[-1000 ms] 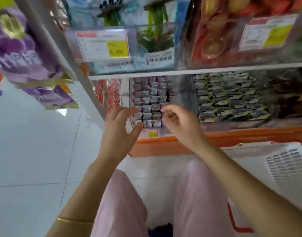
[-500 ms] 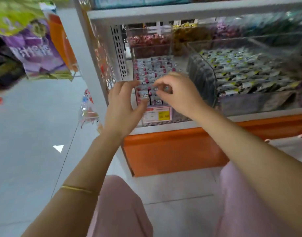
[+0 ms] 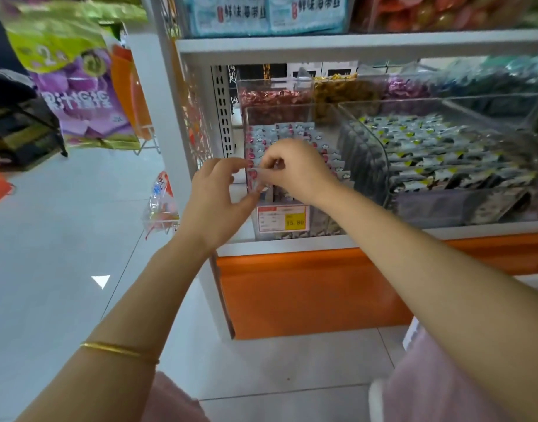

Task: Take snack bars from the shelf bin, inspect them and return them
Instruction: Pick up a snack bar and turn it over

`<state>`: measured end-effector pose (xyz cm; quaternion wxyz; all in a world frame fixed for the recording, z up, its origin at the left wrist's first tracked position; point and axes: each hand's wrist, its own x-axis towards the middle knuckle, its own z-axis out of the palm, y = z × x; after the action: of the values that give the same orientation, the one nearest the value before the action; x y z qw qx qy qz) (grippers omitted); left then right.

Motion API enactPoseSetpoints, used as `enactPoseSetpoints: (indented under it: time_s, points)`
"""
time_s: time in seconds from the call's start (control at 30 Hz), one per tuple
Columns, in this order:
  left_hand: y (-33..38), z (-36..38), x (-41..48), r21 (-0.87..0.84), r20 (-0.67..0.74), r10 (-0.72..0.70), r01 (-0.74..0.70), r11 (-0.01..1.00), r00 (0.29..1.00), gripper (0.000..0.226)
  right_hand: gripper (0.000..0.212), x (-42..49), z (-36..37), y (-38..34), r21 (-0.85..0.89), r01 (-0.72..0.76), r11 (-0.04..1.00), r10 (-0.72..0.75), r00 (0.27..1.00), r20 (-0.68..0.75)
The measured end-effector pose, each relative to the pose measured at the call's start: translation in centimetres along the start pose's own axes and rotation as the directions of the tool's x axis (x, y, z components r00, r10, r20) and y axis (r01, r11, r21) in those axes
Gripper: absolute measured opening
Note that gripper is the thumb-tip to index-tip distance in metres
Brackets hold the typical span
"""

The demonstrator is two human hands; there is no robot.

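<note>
1 small snack bar [image 3: 256, 179] is held up at the centre of the frame, just in front of the clear bin [image 3: 324, 222] on the shelf [image 3: 292, 242]. The remaining bars [image 3: 281, 131] are packed in rows in the bin behind it. The bar is judged to be very light, its thin glossy wrapper likely slippery and easily creased, and its filling possibly crumbly. A gentle pinch at the wrapper's edges is therefore favoured over a squeeze across the middle. The left hand [image 3: 214, 202] is half closed, with thumb below and fingers above pinching the bar's left edge. The right hand [image 3: 298, 173] is curled more tightly, its fingertips pinching the bar's right side. Nothing else is gripped by either hand. A price label [image 3: 282, 219] is fixed to the bin front, below the hands.
</note>
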<state>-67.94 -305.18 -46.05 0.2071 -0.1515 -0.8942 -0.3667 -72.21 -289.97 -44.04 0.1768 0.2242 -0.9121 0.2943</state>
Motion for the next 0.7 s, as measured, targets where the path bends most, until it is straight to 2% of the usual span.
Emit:
enactPoseSetpoints:
  time_s: [0.1,0.17,0.23,0.33,0.4,0.5,0.6,0.7]
  points:
    - [-0.3,-0.2,0.2,0.001,-0.032,0.014,-0.014,1.000,0.999,0.053,0.005,-0.8,-1.7,-0.4,0.295,-0.003,0.956,0.053,0.985,-0.163]
    - [-0.3,-0.3,0.4,-0.002,-0.026,0.029,-0.029,1.000,0.999,0.057,0.006,-1.3,-2.7,-0.5,0.472,-0.005,0.882,0.128,0.965,-0.229]
    - [0.1,-0.2,0.4,-0.023,-0.025,0.046,-0.047,0.999,0.999,0.056,0.007,-1.7,-3.6,-0.7,0.639,-0.022,0.769,0.220,0.947,-0.232]
    - [1.4,-0.1,0.3,-0.039,0.007,0.104,-0.103,0.994,0.995,0.049,0.008,-2.5,-4.7,-0.7,0.818,-0.063,0.572,0.314,0.938,-0.147]
    - [2.2,-0.1,-0.1,-0.112,0.082,0.107,-0.098,0.989,0.991,0.046,0.011,-3.3,-5.1,-0.4,0.860,-0.106,0.499,0.355,0.930,-0.092]
    - [2.9,-0.3,-0.6,-0.344,0.270,0.056,0.042,0.938,0.961,0.042,0.012,-4.3,-5.3,0.4,0.881,-0.163,0.445,0.418,0.908,-0.044]
    - [2.8,-0.3,-0.8,-0.495,0.428,0.046,0.191,0.848,0.903,0.040,0.013,-4.9,-5.4,1.1,0.875,-0.191,0.445,0.448,0.894,-0.033]
    - [2.0,-0.4,-0.8,-0.551,0.503,0.035,0.289,0.783,0.863,0.040,0.013,-5.4,-5.2,1.7,0.851,-0.199,0.487,0.458,0.887,-0.054]
